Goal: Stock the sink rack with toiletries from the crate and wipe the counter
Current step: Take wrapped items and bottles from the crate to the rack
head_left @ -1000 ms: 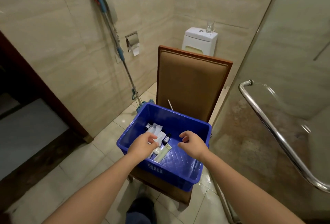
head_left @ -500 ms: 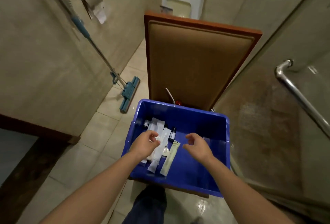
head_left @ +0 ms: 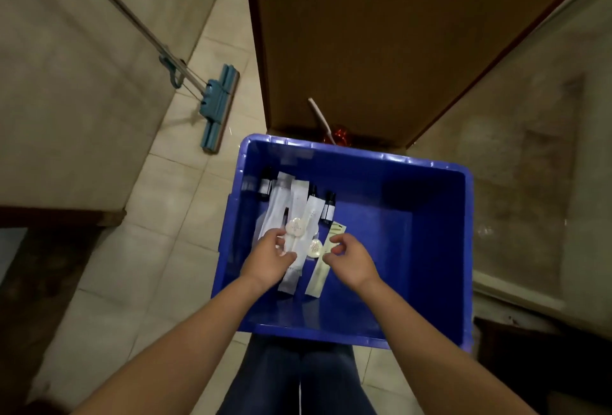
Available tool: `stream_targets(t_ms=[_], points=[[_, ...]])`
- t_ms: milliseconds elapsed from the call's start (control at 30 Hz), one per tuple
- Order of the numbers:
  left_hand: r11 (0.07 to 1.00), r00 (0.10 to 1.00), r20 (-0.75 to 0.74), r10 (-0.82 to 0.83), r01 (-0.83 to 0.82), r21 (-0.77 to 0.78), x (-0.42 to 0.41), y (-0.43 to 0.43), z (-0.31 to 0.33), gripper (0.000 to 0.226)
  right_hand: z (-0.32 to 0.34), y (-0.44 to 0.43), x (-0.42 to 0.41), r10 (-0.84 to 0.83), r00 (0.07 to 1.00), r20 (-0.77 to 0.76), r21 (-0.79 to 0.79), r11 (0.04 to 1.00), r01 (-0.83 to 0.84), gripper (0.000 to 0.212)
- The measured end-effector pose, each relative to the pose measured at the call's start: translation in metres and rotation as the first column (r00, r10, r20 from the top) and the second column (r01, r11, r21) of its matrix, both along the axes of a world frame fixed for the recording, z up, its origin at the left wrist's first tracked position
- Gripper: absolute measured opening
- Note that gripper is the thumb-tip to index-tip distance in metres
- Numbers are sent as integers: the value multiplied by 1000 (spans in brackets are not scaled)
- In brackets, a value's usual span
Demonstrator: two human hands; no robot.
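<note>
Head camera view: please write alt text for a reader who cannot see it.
Two bare hands reach into a blue crate of toiletries: the left hand holds a white packet, the right hand curls over a pale packet, grip unclear.

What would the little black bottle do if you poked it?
The bottle looks round and seems to lie on its side, so it would probably roll. It's small, so likely light. The packet beside it might stop it.

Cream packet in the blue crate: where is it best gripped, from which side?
Probably pinch the cream packet at its bare near end, from above and the right. It lies flat and thin on the crate floor; a round soap crowds its left edge.
</note>
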State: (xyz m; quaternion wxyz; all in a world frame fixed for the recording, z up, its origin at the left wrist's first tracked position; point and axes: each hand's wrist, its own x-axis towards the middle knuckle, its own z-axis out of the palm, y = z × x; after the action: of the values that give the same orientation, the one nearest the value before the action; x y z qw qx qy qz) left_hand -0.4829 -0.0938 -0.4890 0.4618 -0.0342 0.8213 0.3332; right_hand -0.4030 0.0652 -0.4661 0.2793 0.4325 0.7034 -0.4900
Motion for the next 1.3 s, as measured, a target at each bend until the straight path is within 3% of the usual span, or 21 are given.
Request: stream_targets(t_ms=[300, 533, 733, 1033, 1300], points=[[996, 994, -51, 92, -91, 19, -10, 13, -55, 55, -63, -5, -35, -103, 993, 51, -108, 988, 108, 48], [999, 998, -31, 52, -51, 18, -11, 26, -79, 48, -93, -4, -48, -185, 972, 143, -176, 962, 209, 58], [998, 998, 12, 57, -57, -33, -13, 28, -87, 50, -103, -6, -54, -220, 958, 182, -196, 947, 254, 45], [992, 991, 52, 125, -125, 9, -9, 33, -90, 33, -108, 0, -53, -173, 978, 115, -195, 962, 193, 10], [996, 997, -3, 82, -82, 16, -7, 34, -80, 23, -96, 0, -52, -144, 986, 81, -216, 963, 159, 12]])
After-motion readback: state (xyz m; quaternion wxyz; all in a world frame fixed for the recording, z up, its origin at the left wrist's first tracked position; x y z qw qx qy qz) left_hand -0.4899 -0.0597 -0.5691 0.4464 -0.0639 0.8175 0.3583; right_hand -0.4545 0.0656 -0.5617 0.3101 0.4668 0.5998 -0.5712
